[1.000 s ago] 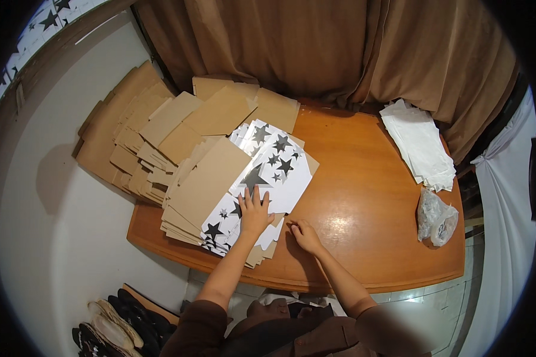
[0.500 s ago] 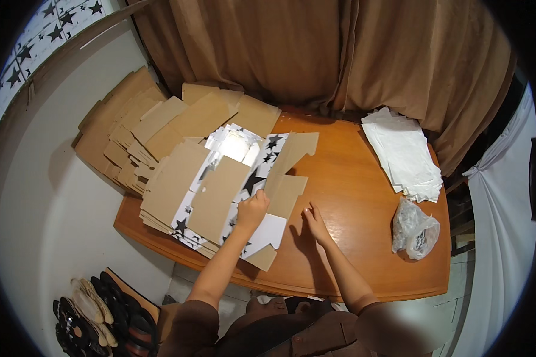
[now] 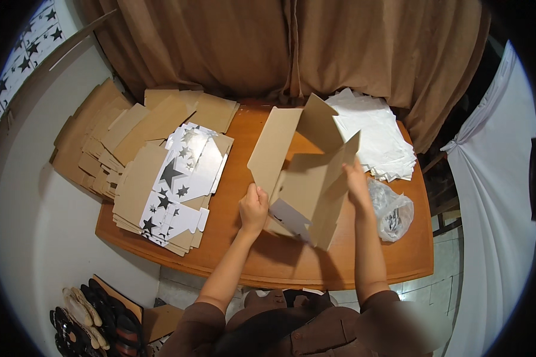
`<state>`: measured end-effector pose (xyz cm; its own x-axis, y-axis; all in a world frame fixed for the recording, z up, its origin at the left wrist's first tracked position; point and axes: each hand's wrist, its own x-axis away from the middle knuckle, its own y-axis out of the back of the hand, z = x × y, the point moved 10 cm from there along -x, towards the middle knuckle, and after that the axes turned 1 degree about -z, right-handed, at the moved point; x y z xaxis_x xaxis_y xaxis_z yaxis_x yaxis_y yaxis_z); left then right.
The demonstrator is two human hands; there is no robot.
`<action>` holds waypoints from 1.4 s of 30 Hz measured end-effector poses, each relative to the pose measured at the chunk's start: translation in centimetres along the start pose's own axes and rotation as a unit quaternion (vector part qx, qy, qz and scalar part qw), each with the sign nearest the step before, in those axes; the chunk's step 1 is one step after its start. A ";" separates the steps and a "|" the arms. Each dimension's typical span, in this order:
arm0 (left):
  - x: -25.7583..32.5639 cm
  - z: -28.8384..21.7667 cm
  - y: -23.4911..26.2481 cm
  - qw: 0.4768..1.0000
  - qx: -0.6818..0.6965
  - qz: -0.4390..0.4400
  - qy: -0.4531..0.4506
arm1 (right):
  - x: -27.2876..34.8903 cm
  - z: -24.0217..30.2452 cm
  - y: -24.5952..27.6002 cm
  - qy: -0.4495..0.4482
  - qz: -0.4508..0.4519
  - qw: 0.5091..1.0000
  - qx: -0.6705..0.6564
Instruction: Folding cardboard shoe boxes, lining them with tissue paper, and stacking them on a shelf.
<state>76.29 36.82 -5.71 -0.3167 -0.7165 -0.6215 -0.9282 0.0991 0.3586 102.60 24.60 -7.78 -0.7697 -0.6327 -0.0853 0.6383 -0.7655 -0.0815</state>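
A partly folded cardboard box [image 3: 301, 185] stands between my hands over the middle of the wooden table, its brown inner side and raised flaps facing up. My left hand [image 3: 254, 205] is closed on its left wall near the front corner. My right hand [image 3: 357, 182] grips the right wall, with some fingers hidden behind the cardboard. A strip of white outer face shows at the box's front. Left of it lies a stack of flat box blanks [image 3: 138, 196], topped by a white blank with black and silver stars [image 3: 173, 185].
More brown cardboard sheets [image 3: 155, 128] lie at the far left against the wall. White paper sheets [image 3: 375, 134] are piled at the far right, with a clear plastic bag [image 3: 393, 211] in front of them. Brown curtains [image 3: 220, 47] hang behind the table [image 3: 220, 250]. Shoes [image 3: 95, 315] sit at lower left.
The upper flat blank has left the stack and is now lifted, partly folded, to the right. My right hand, free before, now grips it. The view has shifted rightward.
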 end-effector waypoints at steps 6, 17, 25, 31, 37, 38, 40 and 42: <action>5.8 -0.1 -1.5 0.993 0.060 0.046 0.087 | -3.7 1.1 2.7 0.010 -0.048 0.985 0.168; 10.5 -4.1 -2.7 0.937 -0.181 0.080 -0.288 | -5.0 -8.0 -1.9 -0.032 0.023 0.942 0.334; 10.9 -0.8 -12.0 0.682 -0.406 0.553 -0.254 | -4.7 -8.5 -2.0 -0.049 0.013 0.924 0.379; 4.5 0.4 -16.4 0.774 -0.328 0.534 -0.090 | -3.2 -7.7 -2.4 -0.002 0.035 0.901 0.433; -2.3 4.3 -19.3 0.852 -0.404 0.322 -0.086 | -1.2 -7.2 -2.7 0.075 0.074 0.895 0.433; -2.7 4.8 -19.8 0.853 -0.401 0.323 -0.089 | -0.8 -7.5 -2.4 0.075 0.070 0.895 0.435; -3.9 4.0 -20.6 0.834 -0.421 0.351 -0.055 | 0.0 -7.9 -1.7 0.092 0.077 0.886 0.447; -4.3 4.6 -20.8 0.831 -0.419 0.364 -0.033 | 0.3 -7.7 -1.9 0.092 0.074 0.878 0.463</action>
<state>96.11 41.02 -13.65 -0.7698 -0.6359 -0.0548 -0.0334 -0.0456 0.9984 101.21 26.76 -15.33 -0.6101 -0.7684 -0.1932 0.3800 -0.4978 0.7797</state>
